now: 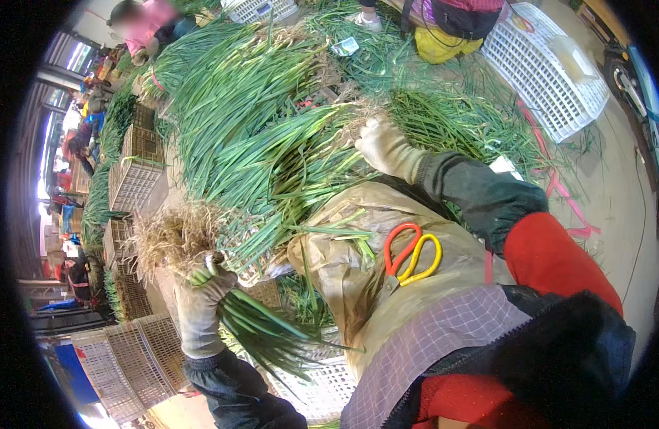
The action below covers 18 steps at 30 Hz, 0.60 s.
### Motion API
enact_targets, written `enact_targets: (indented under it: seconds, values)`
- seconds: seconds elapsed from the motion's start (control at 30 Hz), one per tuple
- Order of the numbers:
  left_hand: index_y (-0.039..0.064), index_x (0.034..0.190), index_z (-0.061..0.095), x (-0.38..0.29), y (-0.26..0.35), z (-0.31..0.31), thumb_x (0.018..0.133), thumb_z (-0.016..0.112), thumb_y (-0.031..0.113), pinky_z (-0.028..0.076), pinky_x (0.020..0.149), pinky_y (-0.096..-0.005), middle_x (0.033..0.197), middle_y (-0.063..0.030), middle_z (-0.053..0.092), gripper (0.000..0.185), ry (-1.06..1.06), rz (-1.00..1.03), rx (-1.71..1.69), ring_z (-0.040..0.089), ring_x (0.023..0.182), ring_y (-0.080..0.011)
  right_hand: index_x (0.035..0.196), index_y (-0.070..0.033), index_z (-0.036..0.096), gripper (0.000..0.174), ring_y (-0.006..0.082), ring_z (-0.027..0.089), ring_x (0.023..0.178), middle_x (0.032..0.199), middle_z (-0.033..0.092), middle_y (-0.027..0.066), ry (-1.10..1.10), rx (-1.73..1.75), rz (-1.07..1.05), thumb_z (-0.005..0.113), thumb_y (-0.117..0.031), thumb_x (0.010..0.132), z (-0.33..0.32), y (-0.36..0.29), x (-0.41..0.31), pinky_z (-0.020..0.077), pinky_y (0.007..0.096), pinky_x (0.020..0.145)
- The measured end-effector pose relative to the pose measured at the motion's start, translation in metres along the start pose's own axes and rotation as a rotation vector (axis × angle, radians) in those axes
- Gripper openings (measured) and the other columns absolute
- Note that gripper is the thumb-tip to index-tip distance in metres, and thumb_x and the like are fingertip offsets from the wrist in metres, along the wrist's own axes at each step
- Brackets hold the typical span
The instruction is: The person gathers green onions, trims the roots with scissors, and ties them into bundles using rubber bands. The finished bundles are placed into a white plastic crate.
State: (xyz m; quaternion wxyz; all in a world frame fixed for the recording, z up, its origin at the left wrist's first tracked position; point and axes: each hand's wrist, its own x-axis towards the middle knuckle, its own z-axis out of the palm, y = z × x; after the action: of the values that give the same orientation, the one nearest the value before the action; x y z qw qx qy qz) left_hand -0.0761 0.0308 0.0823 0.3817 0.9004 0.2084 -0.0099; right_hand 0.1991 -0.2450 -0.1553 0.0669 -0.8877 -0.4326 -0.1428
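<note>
My left hand [203, 308], in a pale knit glove, grips a bunch of long green allium stalks [267, 324]. Its dry, tangled roots [176, 233] stick up beyond the fist, and the leaves hang to the right. My right hand [385, 147], also gloved, touches the root ends of the big stalk pile [254, 112] in front of me. Its fingers are curled, and whether they hold stalks cannot be told. Scissors with one red and one yellow handle [412, 257] lie on the brownish plastic sheet [340, 225] over my lap.
A white plastic crate [549, 75] stands at the upper right, another [329, 386] below my left hand. Slatted crates [136, 166] line the left. Pink ribbon [568, 201] and loose leaves litter the floor. A person in pink [152, 24] is at the upper left; another person's shoe [368, 22] shows at the top.
</note>
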Motion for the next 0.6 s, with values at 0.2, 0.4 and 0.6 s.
enact_targets:
  seconds: [0.2, 0.4, 0.6]
  values:
    - [-0.004, 0.097, 0.066, 0.022, 0.004, 0.032, 0.072, 0.075, 0.000, 0.055, 0.057, -0.0304, 0.074, -0.0105, 0.069, 0.027, 0.044, -0.161, -0.505, 0.067, 0.060, -0.0195, 0.093, -0.008, 0.065, 0.017, 0.0309, 0.065, 0.075, 0.078, 0.065, 0.0112, 0.349, 0.252, -0.071, 0.069, -0.016, 0.079, -0.075, -0.010, 0.000, 0.0519, 0.0421, 0.068]
    - [-0.002, 0.100, 0.066, 0.032, 0.033, 0.049, 0.071, 0.074, -0.002, 0.052, 0.062, -0.0293, 0.080, -0.0052, 0.066, 0.030, 0.087, -0.169, -0.569, 0.062, 0.066, -0.0152, 0.097, -0.010, 0.070, 0.020, 0.0326, 0.067, 0.073, 0.078, 0.068, 0.0112, 0.297, 0.644, -0.084, 0.075, -0.017, 0.079, -0.077, -0.015, -0.004, 0.0536, 0.0421, 0.069]
    - [0.001, 0.094, 0.069, 0.050, 0.047, 0.074, 0.074, 0.073, -0.001, 0.051, 0.066, -0.0277, 0.082, -0.0021, 0.067, 0.020, -0.102, -0.078, -0.673, 0.061, 0.069, -0.0132, 0.098, -0.003, 0.070, 0.016, 0.0276, 0.069, 0.083, 0.088, 0.070, 0.0133, 0.303, 0.995, -0.192, 0.069, -0.009, 0.083, -0.134, -0.040, 0.001, 0.0539, 0.0381, 0.075]
